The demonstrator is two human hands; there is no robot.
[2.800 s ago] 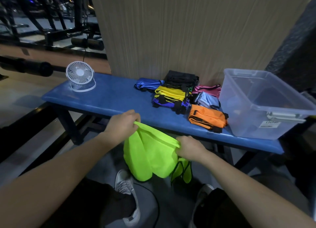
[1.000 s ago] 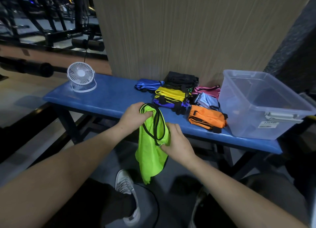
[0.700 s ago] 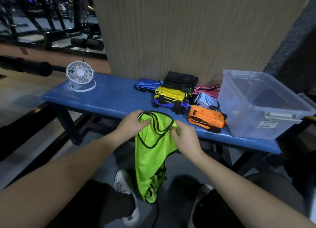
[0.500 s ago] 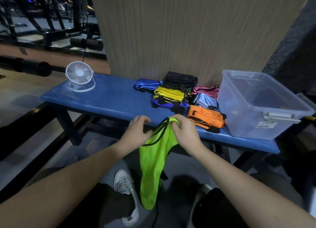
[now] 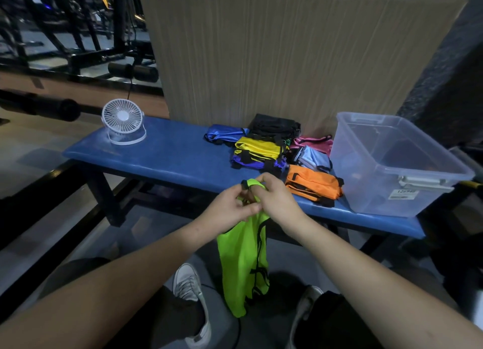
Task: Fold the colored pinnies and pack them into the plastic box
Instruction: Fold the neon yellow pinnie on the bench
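Both hands pinch the green pinny at the bench's near edge.

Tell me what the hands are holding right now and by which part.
Both the left hand and the right hand pinch the neon green pinny at its bunched top edge with the black trim; the rest hangs free below the bench edge.

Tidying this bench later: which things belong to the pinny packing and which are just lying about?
Job: green pinny held by both hands; folded pinnies on the bench; plastic box.
Lying about: white fan; gym equipment behind.
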